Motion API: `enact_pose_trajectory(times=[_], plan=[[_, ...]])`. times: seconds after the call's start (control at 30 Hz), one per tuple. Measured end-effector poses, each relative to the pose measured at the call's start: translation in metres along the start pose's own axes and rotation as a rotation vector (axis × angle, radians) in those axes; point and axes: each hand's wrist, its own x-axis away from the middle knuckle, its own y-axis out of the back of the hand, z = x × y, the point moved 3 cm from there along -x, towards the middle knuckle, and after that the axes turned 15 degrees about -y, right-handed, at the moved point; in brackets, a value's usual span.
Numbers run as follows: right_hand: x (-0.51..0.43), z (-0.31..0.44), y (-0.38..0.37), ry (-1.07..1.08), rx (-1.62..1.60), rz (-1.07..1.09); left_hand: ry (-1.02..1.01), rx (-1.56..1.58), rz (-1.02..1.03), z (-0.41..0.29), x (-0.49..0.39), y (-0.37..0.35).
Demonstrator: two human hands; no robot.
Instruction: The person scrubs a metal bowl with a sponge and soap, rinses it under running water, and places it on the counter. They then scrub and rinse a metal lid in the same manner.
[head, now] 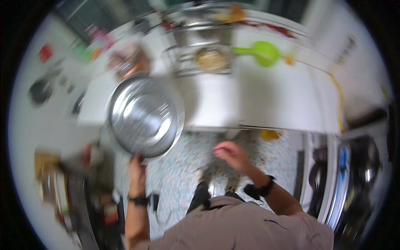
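Observation:
My left hand (137, 168) grips the near rim of a large, shiny metal basin (142, 115), held with its hollow side facing the camera above the left part of a white table (212, 106). Past the basin's far rim stands a blurred brownish container or bag. My right hand (231, 154) hangs over the floor just before the table's front edge, holding nothing visible, its fingers partly curled. A lime-green ladle or dipper (265, 53) lies on the table, its handle pointing left.
A metal rack or stove (203, 59) bearing a round yellowish item stands at the table's back middle. A yellow object (270, 135) is below the front edge. Cluttered shelving or boxes (72, 187) stand at lower left, dark shiny items (359, 175) at right. Motion blurs details.

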Motion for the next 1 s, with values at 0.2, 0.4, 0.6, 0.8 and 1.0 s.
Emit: enact_pose_trajectory(times=[0.2, 0.4, 0.6, 0.8, 1.0], plan=[[-0.044, 0.015, -0.019, 0.011, -0.002, -0.216, 0.054, 0.039, -0.022, 0.009, -0.044, 0.074], [-0.015, -0.011, 0.046, 0.114, -0.013, -0.717, -0.252, -0.398, 0.425, 0.049, -0.099, 0.09], [0.134, -0.026, 0.152, 0.148, -0.087, -1.332, -0.492, -0.478, 0.732, 0.045, -0.102, 0.055], [0.321, -0.103, 0.261, 0.011, -0.04, -1.947, -0.462, -0.516, 0.851, 0.034, -0.053, -0.031], [0.505, -0.194, 0.37, -0.417, 0.096, -2.324, -0.112, -0.672, 0.689, 0.039, 0.017, -0.136]])
